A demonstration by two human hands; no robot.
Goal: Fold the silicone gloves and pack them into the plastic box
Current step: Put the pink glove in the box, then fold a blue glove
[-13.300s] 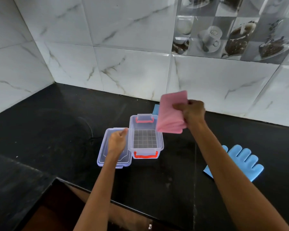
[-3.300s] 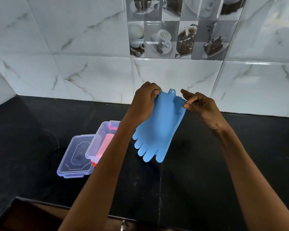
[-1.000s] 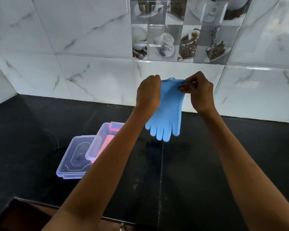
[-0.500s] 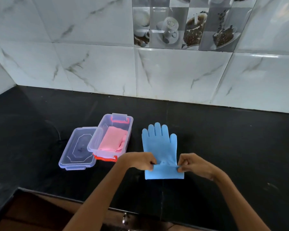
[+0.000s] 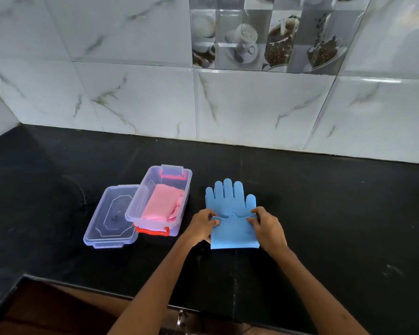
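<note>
A blue silicone glove (image 5: 230,201) lies flat on the black counter, fingers pointing at the wall. Its cuff end is folded up over the palm. My left hand (image 5: 202,224) pinches the folded cuff's left corner and my right hand (image 5: 266,226) pinches its right corner. To the left stands the clear plastic box (image 5: 140,201) with red latches, uncovered, and a folded pink glove (image 5: 159,201) lies inside it.
The box's clear lid (image 5: 111,217) lies flat against the box's left side. The black counter (image 5: 336,213) runs back to a white marble-tiled wall and forward to an edge near my arms. A second wall closes the far left corner.
The blue glove, held up in the air a second ago, came down flat on the counter. Since half a second ago, both hands have carried the cuff farther up over the palm.
</note>
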